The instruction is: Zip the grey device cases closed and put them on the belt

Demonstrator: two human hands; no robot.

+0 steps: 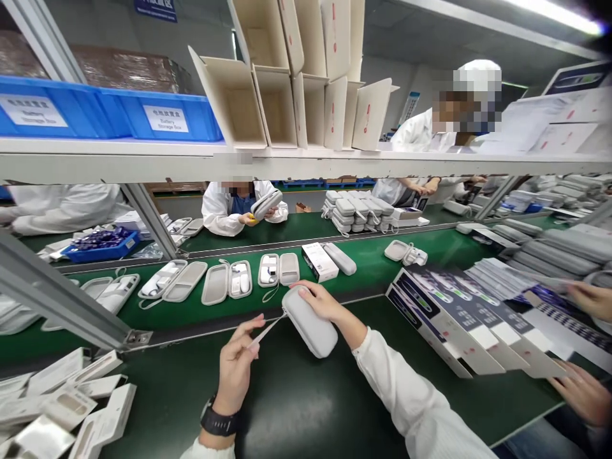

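A grey zippered carrying case [313, 324], closed, is held tilted just above the dark green bench in front of me. My right hand [321, 302] grips its upper end from above, fingers wrapped over the top edge. My left hand [239, 357], wearing a black watch, pinches the pale wrist strap [268, 329], which stretches taut from the case's corner. Beyond my hands, open grey cases with white items inside lie on the green conveyor belt [363, 258]. Behind my right hand, a white printed box [319, 262] lies beside a closed grey case [340, 257].
Small white boxes [62, 401] are heaped at left. Printed cartons [459, 319] stand at right, near another person's hand [581, 389]. An overhead shelf [296, 164] carries open cartons and blue bins [157, 118]. Co-workers in white sit across the belt beside stacked cases [358, 210].
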